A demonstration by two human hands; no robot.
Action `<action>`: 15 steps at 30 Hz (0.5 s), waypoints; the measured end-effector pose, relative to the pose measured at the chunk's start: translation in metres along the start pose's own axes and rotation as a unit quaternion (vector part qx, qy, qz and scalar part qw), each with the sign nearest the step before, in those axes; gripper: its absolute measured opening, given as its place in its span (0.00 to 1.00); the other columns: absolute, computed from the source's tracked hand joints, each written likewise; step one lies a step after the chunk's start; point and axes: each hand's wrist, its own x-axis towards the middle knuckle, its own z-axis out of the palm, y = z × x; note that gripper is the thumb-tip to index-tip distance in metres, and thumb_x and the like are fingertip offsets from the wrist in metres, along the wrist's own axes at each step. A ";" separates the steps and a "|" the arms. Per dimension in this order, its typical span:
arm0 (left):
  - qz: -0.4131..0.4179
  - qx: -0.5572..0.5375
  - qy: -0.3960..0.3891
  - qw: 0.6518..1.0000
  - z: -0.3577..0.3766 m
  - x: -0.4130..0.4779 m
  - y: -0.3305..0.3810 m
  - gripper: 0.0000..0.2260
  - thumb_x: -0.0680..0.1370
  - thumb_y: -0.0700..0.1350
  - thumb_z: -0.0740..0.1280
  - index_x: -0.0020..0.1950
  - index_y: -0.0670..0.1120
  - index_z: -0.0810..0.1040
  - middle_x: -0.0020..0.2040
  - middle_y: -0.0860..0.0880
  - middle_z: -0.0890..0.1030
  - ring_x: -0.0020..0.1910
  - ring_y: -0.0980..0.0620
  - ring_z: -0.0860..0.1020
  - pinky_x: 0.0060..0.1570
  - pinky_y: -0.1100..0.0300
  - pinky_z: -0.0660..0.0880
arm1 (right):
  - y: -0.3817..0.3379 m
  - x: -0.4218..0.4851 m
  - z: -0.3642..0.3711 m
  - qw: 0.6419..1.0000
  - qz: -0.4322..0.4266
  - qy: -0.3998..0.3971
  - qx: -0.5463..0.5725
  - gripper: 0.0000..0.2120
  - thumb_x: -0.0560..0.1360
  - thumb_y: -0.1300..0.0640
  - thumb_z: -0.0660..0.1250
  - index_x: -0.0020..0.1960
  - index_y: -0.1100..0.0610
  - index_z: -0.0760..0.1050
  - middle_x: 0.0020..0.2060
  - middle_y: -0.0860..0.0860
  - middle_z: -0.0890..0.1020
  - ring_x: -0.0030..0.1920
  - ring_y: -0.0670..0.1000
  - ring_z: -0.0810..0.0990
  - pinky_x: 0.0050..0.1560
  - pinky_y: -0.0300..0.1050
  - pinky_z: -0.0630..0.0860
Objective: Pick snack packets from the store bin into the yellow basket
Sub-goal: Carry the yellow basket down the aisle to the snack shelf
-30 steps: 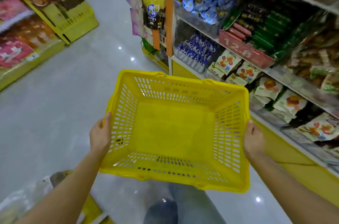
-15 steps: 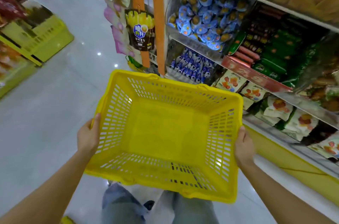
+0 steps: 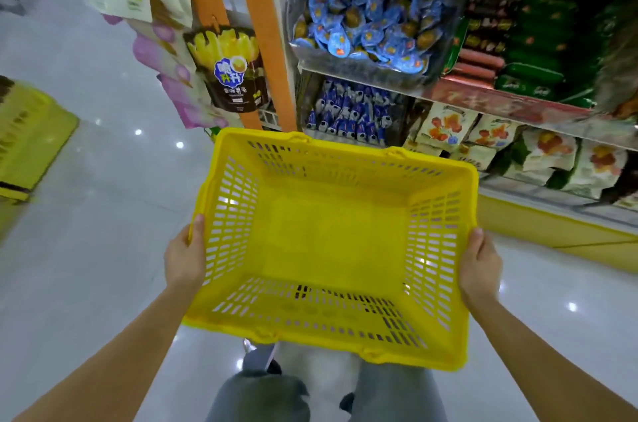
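Slippage was the first risk. The yellow basket (image 3: 328, 235) hung in the air over the floor (image 3: 86, 214), empty, held only at its two side rims. The left grip (image 3: 184, 259) clasped the left rim with the thumb on top, and the right grip (image 3: 480, 269) clasped the right rim likewise, the other fingers hidden beneath. With both taken up, picking anything would probably mean freeing one, and a basket carried by one side alone could tip or drop.

The snack packets (image 3: 373, 14) lay heaped in a clear store bin (image 3: 362, 67) on the upper shelf, above and beyond the basket's far rim, well apart from both grips. Which bin the task meant could not be told: a lower bin of small dark-blue packets (image 3: 348, 114) sat just past the rim, with flowered pouches (image 3: 445, 126) to its right, so a wrong pick was possible. The clear bin's front wall stood between a reaching hand and the heap, and a reach would likely have to go over it. The loosely piled packets could spill out onto the floor. An orange post (image 3: 262, 41) and a hanging brown pouch (image 3: 229, 71) crowded the left side of that reach.
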 end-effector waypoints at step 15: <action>-0.195 0.079 -0.195 0.958 0.079 0.049 -0.017 0.32 0.76 0.66 0.50 0.65 0.44 0.74 0.61 0.37 0.77 0.60 0.38 0.75 0.62 0.42 0.70 | 0.025 0.069 0.018 0.999 -0.002 -0.021 -0.028 0.17 0.81 0.49 0.50 0.39 0.57 0.67 0.32 0.52 0.70 0.35 0.54 0.68 0.36 0.47 0.62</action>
